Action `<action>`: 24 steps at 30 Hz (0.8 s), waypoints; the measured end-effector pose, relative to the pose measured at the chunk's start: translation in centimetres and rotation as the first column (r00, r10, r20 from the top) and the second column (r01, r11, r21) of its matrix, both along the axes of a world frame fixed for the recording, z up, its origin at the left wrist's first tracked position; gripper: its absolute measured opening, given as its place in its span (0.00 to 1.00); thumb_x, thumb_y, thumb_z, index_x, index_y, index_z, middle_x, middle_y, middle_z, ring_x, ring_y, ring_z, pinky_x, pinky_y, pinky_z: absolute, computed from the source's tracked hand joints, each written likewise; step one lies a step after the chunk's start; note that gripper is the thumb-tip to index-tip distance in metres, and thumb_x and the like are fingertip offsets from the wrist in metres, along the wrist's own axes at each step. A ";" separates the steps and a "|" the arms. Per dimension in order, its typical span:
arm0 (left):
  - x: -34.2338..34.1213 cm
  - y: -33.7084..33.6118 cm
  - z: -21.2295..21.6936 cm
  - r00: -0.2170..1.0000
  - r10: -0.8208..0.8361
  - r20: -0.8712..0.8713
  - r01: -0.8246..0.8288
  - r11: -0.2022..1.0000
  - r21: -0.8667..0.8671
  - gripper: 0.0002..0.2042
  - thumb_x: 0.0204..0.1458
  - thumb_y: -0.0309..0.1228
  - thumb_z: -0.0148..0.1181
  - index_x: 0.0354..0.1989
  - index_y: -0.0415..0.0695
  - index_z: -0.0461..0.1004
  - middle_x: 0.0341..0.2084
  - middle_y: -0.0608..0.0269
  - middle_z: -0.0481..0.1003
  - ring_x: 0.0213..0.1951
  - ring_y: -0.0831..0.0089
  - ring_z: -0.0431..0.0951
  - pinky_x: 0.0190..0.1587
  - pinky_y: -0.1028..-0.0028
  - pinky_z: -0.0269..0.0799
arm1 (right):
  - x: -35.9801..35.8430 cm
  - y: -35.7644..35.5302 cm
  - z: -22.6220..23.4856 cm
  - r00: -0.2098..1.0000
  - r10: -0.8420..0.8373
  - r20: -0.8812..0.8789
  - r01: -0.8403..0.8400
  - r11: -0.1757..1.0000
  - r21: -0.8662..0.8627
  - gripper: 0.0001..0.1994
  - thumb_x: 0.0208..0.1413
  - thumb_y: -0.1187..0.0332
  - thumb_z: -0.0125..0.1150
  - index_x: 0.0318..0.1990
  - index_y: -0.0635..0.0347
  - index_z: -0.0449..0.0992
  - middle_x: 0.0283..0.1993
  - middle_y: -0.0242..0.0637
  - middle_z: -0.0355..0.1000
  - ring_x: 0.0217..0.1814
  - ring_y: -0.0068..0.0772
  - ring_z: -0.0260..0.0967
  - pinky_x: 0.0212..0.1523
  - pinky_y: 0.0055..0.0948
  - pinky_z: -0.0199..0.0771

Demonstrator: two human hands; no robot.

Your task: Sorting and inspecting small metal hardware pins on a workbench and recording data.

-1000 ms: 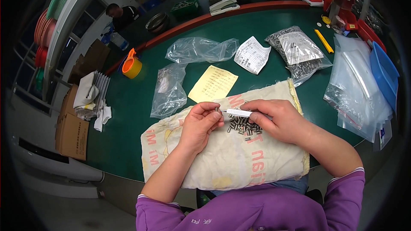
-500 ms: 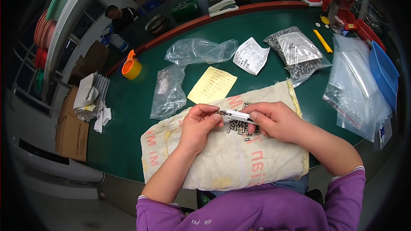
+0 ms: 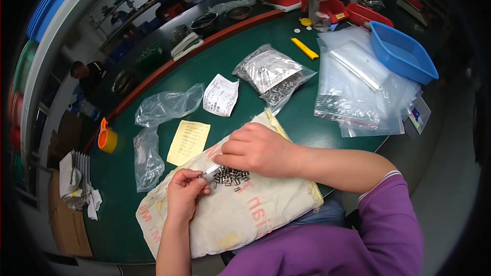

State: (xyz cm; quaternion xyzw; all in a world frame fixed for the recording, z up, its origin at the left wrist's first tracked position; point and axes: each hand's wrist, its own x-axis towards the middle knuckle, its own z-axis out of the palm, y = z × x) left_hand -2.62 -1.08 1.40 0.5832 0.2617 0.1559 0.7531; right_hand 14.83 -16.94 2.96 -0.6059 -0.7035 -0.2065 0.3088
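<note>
Head view: just left of centre, the left hand [image 3: 184, 192] pinches what seems a pin [image 3: 201, 175]; the right hand [image 3: 253, 148] pinches a white tool [image 3: 211, 168], likely light and stiff, best gripped along its body.

A blue basket [image 3: 401, 51] overlaps clear plastic bags [image 3: 353, 94], with a yellow cutter [image 3: 305, 48] just beside them.

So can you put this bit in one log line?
left grip: pinching small piece | right grip: holding white tool, tip by small piece | metal cylinders: loose on cloth sack
</note>
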 end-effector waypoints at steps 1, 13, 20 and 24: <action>0.1 0.0 -0.1 1.000 -0.025 0.008 0.025 1.000 -0.001 0.08 0.43 0.15 0.54 0.32 0.37 0.67 0.25 0.57 0.71 0.23 0.74 0.73 0.27 0.79 0.72 | 0.1 0.0 0.2 0.995 0.036 0.095 -0.037 0.999 0.008 0.12 0.40 0.70 0.54 0.37 0.53 0.71 0.30 0.25 0.66 0.35 0.23 0.64 0.35 0.25 0.62; 0.8 -0.3 -0.2 0.998 -0.057 0.011 0.058 0.997 -0.047 0.05 0.46 0.17 0.51 0.30 0.40 0.65 0.23 0.62 0.69 0.23 0.75 0.70 0.27 0.79 0.70 | 0.7 -0.2 0.2 0.975 0.036 0.218 -0.067 0.989 0.135 0.08 0.40 0.69 0.53 0.32 0.52 0.70 0.31 0.24 0.64 0.37 0.22 0.64 0.38 0.22 0.62; 0.5 1.7 -0.4 0.982 0.105 0.158 -0.096 0.993 -0.066 0.05 0.49 0.21 0.52 0.34 0.41 0.66 0.23 0.65 0.68 0.23 0.79 0.69 0.28 0.83 0.69 | 1.4 -0.6 0.5 0.974 -0.011 0.225 -0.009 0.996 0.088 0.10 0.41 0.69 0.52 0.35 0.50 0.70 0.31 0.24 0.64 0.36 0.21 0.64 0.38 0.20 0.61; 1.1 2.2 -0.7 0.968 0.171 0.184 -0.155 0.983 -0.098 0.07 0.51 0.22 0.51 0.38 0.41 0.66 0.25 0.66 0.68 0.24 0.81 0.69 0.28 0.84 0.69 | 2.0 -0.7 1.3 0.984 -0.144 0.101 0.132 0.984 0.121 0.13 0.42 0.69 0.54 0.39 0.50 0.70 0.32 0.28 0.64 0.34 0.26 0.66 0.34 0.24 0.65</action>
